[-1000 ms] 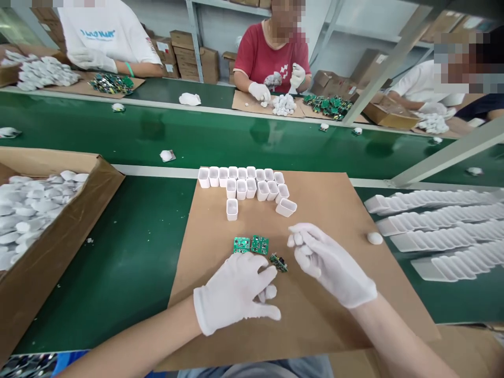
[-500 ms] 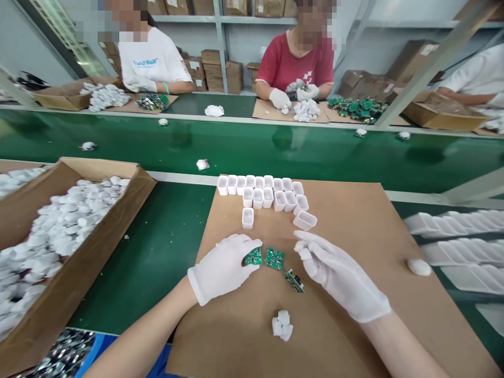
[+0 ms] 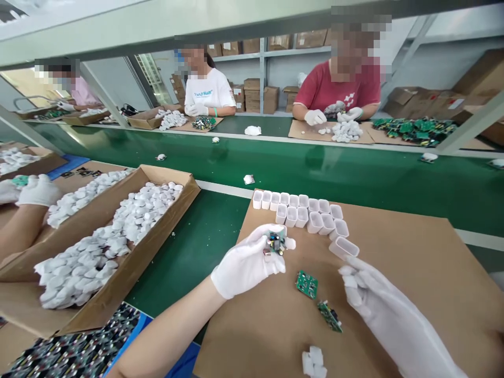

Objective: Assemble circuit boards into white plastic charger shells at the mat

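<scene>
My gloved left hand (image 3: pixel 248 260) grips a circuit board (image 3: pixel 276 242) by its edges, component side facing me, above the cardboard sheet. My gloved right hand (image 3: pixel 378 304) is at the right, fingers bent together around what looks like a small white piece (image 3: pixel 355 295), mostly covered by the glove. Between the hands, a green circuit board (image 3: pixel 307 284) lies flat and a second board (image 3: pixel 329 316) rests tilted. Nearer to me sits a small cluster of white pieces (image 3: pixel 314 362). Just beyond my right fingers, a white plastic case (image 3: pixel 344 248) lies on its side.
Rows of white open cases (image 3: pixel 302 216) stand at the sheet's (image 3: pixel 397 247) far edge. At left is a cardboard box (image 3: pixel 185 197) full of white pieces. A green conveyor (image 3: pixel 283 176) runs behind, carrying scattered items. Co-workers sit opposite; another person's gloved hands (image 3: pixel 37 190) show at left.
My left hand has lifted the circuit board from the sheet and turned its component side into view. The view has swung left. My right hand keeps much the same finger pose.
</scene>
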Tool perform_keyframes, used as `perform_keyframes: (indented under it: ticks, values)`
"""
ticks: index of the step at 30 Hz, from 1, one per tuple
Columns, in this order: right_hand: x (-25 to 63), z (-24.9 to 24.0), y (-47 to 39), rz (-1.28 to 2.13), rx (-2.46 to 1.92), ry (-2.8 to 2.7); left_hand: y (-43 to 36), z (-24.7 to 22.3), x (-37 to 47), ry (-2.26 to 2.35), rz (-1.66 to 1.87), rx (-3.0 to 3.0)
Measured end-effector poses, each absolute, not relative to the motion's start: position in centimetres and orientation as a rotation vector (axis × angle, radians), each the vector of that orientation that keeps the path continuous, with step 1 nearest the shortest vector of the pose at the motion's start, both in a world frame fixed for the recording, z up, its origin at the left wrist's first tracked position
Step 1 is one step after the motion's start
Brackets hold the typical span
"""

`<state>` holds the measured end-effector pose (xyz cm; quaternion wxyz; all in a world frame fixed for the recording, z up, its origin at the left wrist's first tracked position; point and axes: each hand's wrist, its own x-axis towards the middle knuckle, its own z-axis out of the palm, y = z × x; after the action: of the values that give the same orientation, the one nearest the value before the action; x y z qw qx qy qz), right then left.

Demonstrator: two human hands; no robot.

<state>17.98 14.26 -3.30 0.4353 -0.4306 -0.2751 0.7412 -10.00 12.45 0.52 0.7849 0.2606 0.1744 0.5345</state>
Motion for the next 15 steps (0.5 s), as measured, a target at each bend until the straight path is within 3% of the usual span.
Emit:
perform_keyframes:
  ticks: [15]
  values:
    - [17.9,-4.0,14.1,1.867,-1.167,-0.83,12.4,-0.3,-11.3,0.358,1.345,0.642]
